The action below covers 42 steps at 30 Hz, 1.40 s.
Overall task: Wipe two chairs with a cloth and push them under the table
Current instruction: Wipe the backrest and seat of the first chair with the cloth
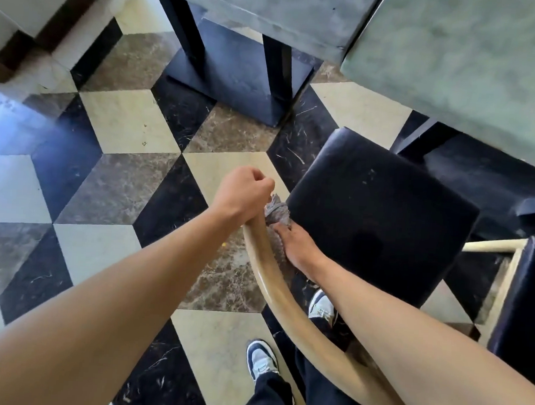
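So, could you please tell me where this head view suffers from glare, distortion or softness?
In the head view, bluish window glare washes out the glossy floor tiles at far left; wide-angle distortion bows the chair's backrest rail and stretches both forearms; the cloth between the left hand and right hand looks soft, with little weave visible.
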Motion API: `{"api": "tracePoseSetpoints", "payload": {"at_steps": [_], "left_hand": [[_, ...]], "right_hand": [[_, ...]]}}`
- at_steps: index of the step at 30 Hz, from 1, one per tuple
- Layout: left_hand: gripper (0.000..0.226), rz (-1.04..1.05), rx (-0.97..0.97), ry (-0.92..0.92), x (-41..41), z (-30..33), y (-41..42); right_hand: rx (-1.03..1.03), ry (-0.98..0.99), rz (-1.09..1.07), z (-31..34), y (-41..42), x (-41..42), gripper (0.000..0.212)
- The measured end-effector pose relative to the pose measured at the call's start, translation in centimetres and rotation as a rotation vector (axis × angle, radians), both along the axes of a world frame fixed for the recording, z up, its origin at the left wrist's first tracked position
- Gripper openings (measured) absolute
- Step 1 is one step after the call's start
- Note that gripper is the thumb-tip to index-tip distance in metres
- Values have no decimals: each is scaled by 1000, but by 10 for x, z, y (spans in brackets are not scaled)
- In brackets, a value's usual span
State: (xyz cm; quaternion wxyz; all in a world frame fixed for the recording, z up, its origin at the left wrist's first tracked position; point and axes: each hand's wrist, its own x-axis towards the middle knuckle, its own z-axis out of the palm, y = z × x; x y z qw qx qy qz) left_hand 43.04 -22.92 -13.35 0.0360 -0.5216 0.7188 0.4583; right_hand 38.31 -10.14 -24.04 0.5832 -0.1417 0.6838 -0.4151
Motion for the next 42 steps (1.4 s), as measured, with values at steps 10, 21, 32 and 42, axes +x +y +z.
{"api": "tracePoseSetpoints", "payload": {"at_steps": [10, 21, 32, 42], "left_hand": [[25, 195, -148, 14, -24, -18, -12], [19, 217, -324, 28, -22, -20, -12], [23, 142, -325, 3, -22, -17, -11], [22, 128, -403, 16, -21, -24, -13]], "right_hand": [[44, 261, 258, -88, 4, -7, 41], [-86, -91, -139, -33, -10, 19, 43], [-370, -402, -244, -11, -18, 29, 48], [8, -197, -167, -99, -27, 14, 46]]}}
